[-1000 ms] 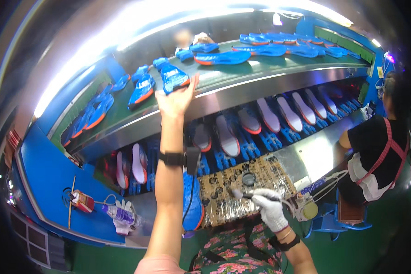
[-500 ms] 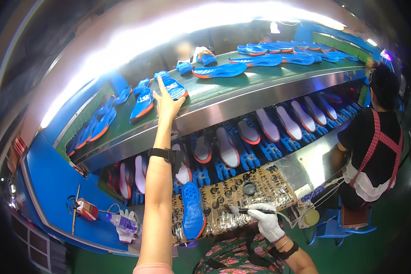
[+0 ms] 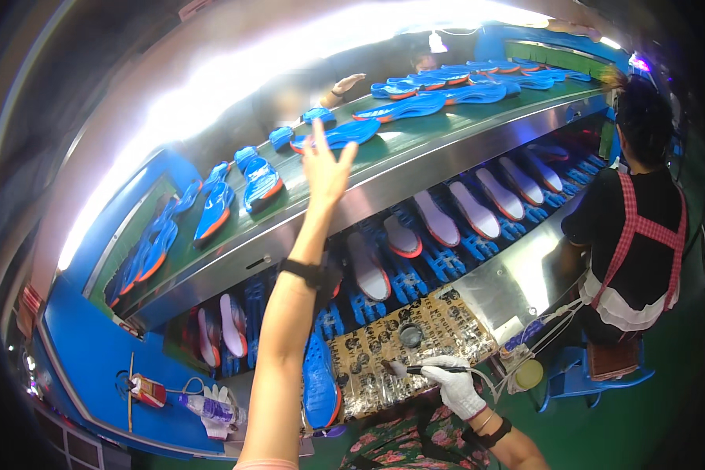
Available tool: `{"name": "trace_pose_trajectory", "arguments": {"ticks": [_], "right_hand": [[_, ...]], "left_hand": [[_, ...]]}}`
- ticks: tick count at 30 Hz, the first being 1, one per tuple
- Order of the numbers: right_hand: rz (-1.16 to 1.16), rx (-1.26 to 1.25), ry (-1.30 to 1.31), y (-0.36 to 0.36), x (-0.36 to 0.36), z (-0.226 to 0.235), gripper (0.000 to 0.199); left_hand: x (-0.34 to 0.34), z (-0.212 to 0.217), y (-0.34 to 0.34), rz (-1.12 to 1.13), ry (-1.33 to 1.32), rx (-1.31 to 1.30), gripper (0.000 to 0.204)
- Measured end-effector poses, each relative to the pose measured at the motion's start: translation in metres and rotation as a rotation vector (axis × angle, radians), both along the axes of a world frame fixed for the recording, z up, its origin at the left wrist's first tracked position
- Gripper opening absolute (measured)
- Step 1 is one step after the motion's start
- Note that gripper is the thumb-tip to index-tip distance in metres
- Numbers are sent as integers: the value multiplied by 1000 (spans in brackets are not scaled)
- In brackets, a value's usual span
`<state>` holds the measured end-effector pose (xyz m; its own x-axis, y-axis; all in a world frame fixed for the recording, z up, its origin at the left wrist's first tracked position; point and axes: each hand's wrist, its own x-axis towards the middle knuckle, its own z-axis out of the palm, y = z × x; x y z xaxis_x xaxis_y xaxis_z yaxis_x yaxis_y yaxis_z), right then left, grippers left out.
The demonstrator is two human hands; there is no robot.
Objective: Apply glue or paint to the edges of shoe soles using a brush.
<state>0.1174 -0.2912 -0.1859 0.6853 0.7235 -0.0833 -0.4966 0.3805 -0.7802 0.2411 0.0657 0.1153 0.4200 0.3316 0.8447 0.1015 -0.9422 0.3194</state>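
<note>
My bare left hand (image 3: pixel 327 171) reaches up over the green conveyor belt (image 3: pixel 299 174), its fingers spread and nothing gripped. Just beyond its fingertips lies a blue shoe sole with an orange edge (image 3: pixel 348 135); whether they touch is unclear. Another blue sole (image 3: pixel 260 185) rests on the belt left of this hand. In a white glove, my right hand (image 3: pixel 457 387) is closed round a brush (image 3: pixel 395 367) with a thin tube trailing from it. Partly behind my left forearm, a single blue sole (image 3: pixel 319 385) lies on the taped brown work surface (image 3: pixel 372 384). A small round dark cup (image 3: pixel 410 335) stands on that surface.
Below the belt, a lower rack carries several pale-topped soles (image 3: pixel 435 219) on blue holders. A co-worker in a checked apron (image 3: pixel 642 227) is at the right, by a blue stool (image 3: pixel 595 380). Across the belt, another person's hand (image 3: pixel 348 83) shows. A bottle (image 3: pixel 211 407) lies at left.
My left hand has left the sole it was on and moved right along the belt, its fingers spreading. The view has shifted slightly. My right hand still holds the brush.
</note>
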Motion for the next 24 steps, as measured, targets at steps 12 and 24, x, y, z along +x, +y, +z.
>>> {"name": "trace_pose_trajectory", "arguments": {"ticks": [12, 24], "right_hand": [[-116, -39, 23, -19, 7, -4, 19], [-134, 23, 34, -28, 1, 10, 18]], "left_hand": [[99, 9, 5, 382, 504, -244, 83], [-91, 5, 0, -367, -176, -708, 36]]}}
